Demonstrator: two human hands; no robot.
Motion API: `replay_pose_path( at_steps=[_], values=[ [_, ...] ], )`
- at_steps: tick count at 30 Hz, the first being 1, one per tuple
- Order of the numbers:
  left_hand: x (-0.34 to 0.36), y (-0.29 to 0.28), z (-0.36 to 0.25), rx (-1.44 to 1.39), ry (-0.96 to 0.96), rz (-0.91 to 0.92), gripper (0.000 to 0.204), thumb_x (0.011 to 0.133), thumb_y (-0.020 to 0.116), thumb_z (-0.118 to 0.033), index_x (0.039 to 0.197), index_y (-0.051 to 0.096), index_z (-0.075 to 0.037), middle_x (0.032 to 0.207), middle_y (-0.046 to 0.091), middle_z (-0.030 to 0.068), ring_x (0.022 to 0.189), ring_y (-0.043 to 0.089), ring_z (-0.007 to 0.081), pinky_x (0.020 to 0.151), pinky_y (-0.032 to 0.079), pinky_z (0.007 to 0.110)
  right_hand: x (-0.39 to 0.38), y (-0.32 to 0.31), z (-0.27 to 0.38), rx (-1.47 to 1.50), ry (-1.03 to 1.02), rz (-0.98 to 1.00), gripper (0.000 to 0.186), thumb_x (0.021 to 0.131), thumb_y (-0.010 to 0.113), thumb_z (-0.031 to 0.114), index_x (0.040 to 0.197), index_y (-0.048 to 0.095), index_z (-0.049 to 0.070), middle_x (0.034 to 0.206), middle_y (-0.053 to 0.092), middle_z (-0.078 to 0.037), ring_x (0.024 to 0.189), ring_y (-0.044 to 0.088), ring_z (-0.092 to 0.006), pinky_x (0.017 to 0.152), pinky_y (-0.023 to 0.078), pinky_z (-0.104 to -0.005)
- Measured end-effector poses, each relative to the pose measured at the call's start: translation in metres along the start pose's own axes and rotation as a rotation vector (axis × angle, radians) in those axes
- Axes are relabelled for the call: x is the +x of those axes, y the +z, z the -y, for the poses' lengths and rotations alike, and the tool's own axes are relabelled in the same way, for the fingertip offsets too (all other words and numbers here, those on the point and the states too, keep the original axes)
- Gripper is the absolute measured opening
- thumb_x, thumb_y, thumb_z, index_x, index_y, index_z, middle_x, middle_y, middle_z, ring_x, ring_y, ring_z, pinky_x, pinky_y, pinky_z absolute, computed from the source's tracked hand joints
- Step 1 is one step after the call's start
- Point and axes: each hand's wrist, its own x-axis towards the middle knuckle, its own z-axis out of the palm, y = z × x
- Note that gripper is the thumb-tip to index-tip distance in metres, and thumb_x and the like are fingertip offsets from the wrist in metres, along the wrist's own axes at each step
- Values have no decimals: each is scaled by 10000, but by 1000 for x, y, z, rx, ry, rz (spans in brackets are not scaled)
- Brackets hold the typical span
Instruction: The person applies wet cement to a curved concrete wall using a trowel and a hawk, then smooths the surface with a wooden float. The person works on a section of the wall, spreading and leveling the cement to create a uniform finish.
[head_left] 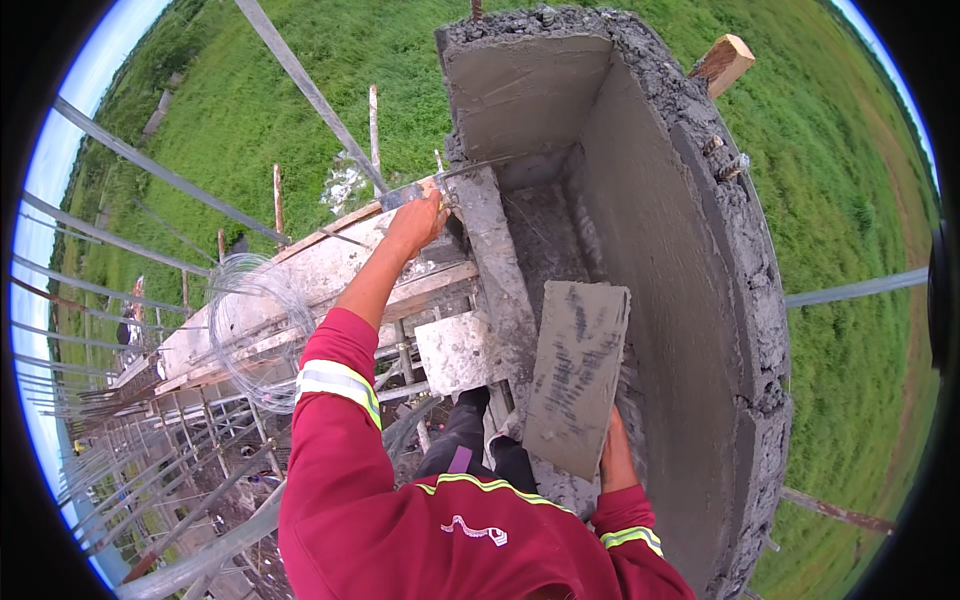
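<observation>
My left hand (418,217) reaches out to the far end of a mortar-stained ledge. Its fingers are closed by a flat grey piece (403,194) at the ledge edge; what they grip is mostly hidden. Low at my right side, my right hand (617,452) holds a rectangular mortar board (577,375) by its right edge. Grey mortar coats the board's face, with dark streaks down the middle. The board hides part of that hand. Close on the right stands a curved wall (660,250) with smooth grey plaster inside and a rough top.
A pale block (455,353) lies in front of my legs. Coiled wire (255,320) hangs over the long ledge (230,320) at left. Scaffold poles (170,170) and rods stick out on the left, with a drop below. A wooden post (722,65) protrudes beyond the wall; grass lies outside.
</observation>
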Motion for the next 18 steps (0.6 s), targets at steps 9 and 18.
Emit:
replay_pose_path(
  at_steps=[9, 18],
  values=[
    [19, -75, 0, 56, 18, -78, 379, 1039, 543, -330, 1100, 524, 44, 917, 701, 302, 925, 689, 476, 824, 537, 562, -10, -2, -6, 8, 27, -9, 274, 1028, 605, 177, 1253, 633, 24, 1126, 691, -76, 952, 667, -188, 815, 556, -342],
    [-19, -172, -29, -90, 28, -258, 464, 1065, 513, -395, 1232, 520, 38, 898, 659, 349, 930, 643, 526, 829, 490, 560, -12, -4, -1, 16, -35, -20, 265, 1026, 606, 177, 1239, 639, 23, 1110, 694, -75, 939, 667, -186, 807, 555, -341]
  ],
)
